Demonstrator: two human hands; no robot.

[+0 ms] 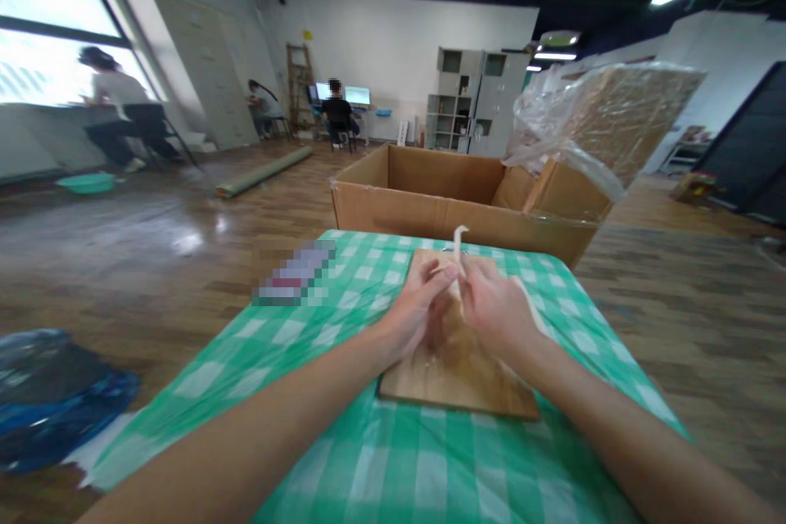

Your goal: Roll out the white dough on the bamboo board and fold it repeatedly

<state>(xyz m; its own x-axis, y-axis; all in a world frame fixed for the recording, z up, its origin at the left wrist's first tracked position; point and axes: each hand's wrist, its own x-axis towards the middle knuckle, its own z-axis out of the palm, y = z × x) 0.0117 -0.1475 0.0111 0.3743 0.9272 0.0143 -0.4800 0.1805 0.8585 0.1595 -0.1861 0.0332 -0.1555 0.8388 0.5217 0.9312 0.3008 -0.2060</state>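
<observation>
A thin pale strip (pixel 458 241) rises from between both of my hands, above a wooden board (pixel 454 377) that lies on the green-and-white checked tablecloth (pixel 381 458). My left hand (pixel 414 311) has its fingers pinched together on the strip's lower part. Close beside it, my right hand (pixel 497 307) is closed round the same strip. What the strip is made of I cannot make out. The hands touch each other over the middle of the board.
A large open cardboard box (pixel 430 209) stands just beyond the table, with a plastic-wrapped bundle (pixel 614 119) leaning in it. A blue plastic bag (pixel 55 397) lies on the floor at left. Several people sit at desks far back.
</observation>
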